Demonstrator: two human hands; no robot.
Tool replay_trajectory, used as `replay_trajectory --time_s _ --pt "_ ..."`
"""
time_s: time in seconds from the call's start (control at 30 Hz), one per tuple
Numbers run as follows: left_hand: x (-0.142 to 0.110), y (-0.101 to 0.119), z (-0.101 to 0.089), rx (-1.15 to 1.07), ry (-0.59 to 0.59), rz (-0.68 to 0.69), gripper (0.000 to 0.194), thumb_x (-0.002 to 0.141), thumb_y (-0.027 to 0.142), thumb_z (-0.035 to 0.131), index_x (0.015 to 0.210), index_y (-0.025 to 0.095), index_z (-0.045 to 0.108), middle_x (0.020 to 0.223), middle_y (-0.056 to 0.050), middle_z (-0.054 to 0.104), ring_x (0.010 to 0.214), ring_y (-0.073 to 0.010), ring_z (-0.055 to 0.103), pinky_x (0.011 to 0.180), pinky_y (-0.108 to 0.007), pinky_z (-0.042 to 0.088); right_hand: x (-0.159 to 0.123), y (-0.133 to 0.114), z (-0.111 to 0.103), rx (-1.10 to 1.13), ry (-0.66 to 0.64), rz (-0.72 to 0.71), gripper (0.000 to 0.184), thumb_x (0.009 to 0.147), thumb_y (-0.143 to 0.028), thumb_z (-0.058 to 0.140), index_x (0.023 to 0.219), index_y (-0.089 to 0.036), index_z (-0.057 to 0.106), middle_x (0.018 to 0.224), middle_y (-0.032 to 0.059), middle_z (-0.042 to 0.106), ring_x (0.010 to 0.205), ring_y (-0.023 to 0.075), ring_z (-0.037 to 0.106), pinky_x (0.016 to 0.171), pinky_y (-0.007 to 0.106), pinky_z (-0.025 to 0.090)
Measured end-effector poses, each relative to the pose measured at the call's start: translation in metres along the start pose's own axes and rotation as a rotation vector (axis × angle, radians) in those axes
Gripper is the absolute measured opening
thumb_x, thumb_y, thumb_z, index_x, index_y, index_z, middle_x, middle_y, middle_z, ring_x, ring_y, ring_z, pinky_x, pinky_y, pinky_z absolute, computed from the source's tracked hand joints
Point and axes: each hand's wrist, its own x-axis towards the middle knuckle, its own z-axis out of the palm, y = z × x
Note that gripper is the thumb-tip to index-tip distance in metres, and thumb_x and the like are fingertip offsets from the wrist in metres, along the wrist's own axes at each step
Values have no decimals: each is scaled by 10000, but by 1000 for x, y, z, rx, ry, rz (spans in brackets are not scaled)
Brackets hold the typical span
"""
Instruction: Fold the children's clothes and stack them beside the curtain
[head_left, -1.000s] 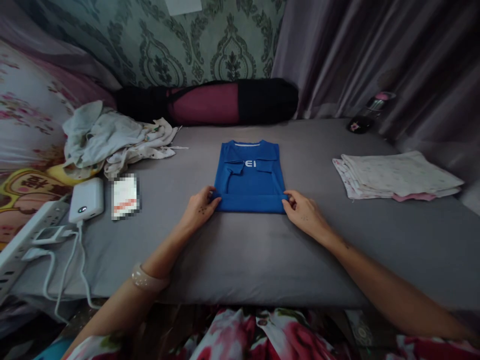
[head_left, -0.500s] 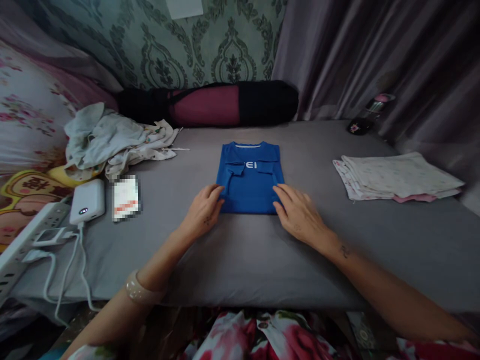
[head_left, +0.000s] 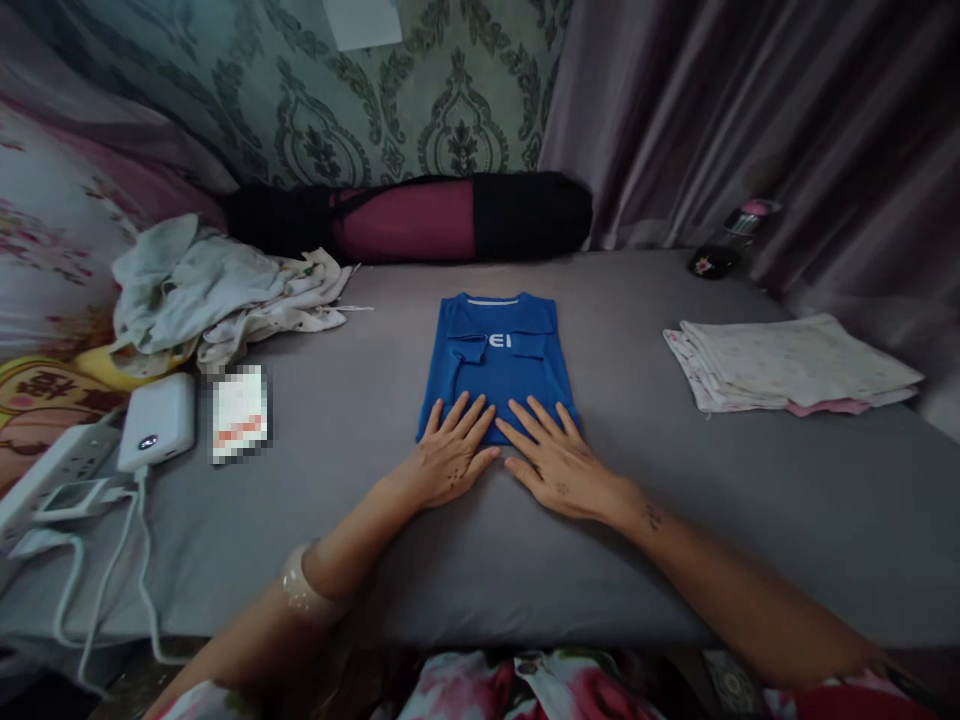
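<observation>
A folded blue shirt [head_left: 496, 355] with white lettering lies in the middle of the grey bed surface [head_left: 480, 540]. My left hand [head_left: 448, 458] rests flat on the shirt's near edge, fingers stretched out and apart. My right hand [head_left: 555, 462] lies flat beside it on the same near edge, fingers spread too. The two hands nearly touch at the thumbs. Neither holds anything. A pale bangle [head_left: 306, 595] sits on my left wrist.
A heap of white clothes [head_left: 217, 290] lies at the back left, a stack of folded pale cloths [head_left: 795, 362] at the right. A white power bank [head_left: 156, 435], power strip [head_left: 45, 478] and cables sit at the left edge. A dark and pink bolster [head_left: 420, 218] lines the wall.
Both hands left the shirt's lower corners, moved inward to its middle and now press flat on the near edge.
</observation>
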Motion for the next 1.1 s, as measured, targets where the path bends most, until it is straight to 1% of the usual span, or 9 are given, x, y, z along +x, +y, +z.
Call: replay_trajectory --time_s 0.23,0.33,0.43,0.5,0.63,0.7,0.87,0.97,1.1 --pt "1 1 -7 -40 -44 -13 587 985 513 234 1492 222 291 1550 -86 295 1440 -297 215 1146 -568 180 1 -1 -2 48 -18 22 573 984 -524 259 1489 -261 316 1564 66 241 1443 304 169 1142 599 161" --pt "7 1 -16 -43 -53 -20 561 985 506 244 1450 221 379 1518 -89 362 1406 -305 296 1121 -568 235 3 0 -7 67 -51 44 556 990 -506 254 1478 -256 346 1562 64 248 1442 302 174 1143 596 164" --pt "19 -1 -27 -29 -58 10 517 988 496 241 1334 233 522 1439 -85 481 1339 -300 405 1097 -568 272 10 2 -16 91 -91 51 524 1001 -474 216 1427 -266 440 1541 70 306 1430 289 227 1134 592 193" --pt "28 -2 -30 -3 -20 -12 520 989 492 231 1285 219 561 1404 -101 513 1325 -297 422 1097 -565 271 17 4 -21 73 -37 69 522 1006 -450 199 1399 -251 480 1537 80 317 1429 273 236 1141 572 191" --pt "38 -3 -19 60 153 -145 610 964 541 281 1411 152 427 1495 -176 373 1414 -327 272 1128 -581 200 32 12 -13 -58 216 240 589 991 -439 273 1460 -94 363 1563 163 204 1450 297 143 1159 549 135" --pt "38 -4 -8 74 183 -160 697 933 603 311 1448 138 371 1527 -198 301 1436 -338 211 1135 -587 180 37 17 -1 -88 270 320 651 977 -463 302 1464 -32 324 1556 206 186 1447 319 141 1154 550 145" --pt "36 -8 5 95 84 -176 849 870 719 278 1474 124 325 1541 -206 260 1439 -347 197 1125 -596 205 40 26 23 -85 225 373 707 961 -509 300 1452 -3 333 1531 233 240 1430 325 204 1145 512 206" --pt "38 -7 3 89 25 -191 842 873 724 254 1473 138 329 1538 -184 282 1438 -338 206 1120 -594 223 40 25 24 -93 189 385 721 960 -515 291 1451 11 335 1535 238 222 1433 326 194 1152 489 194" --pt "38 -8 0 49 9 -192 850 867 731 272 1475 139 322 1543 -178 273 1439 -341 197 1119 -596 222 39 24 21 -79 172 391 734 960 -532 272 1460 3 324 1544 224 208 1436 320 186 1156 479 183"
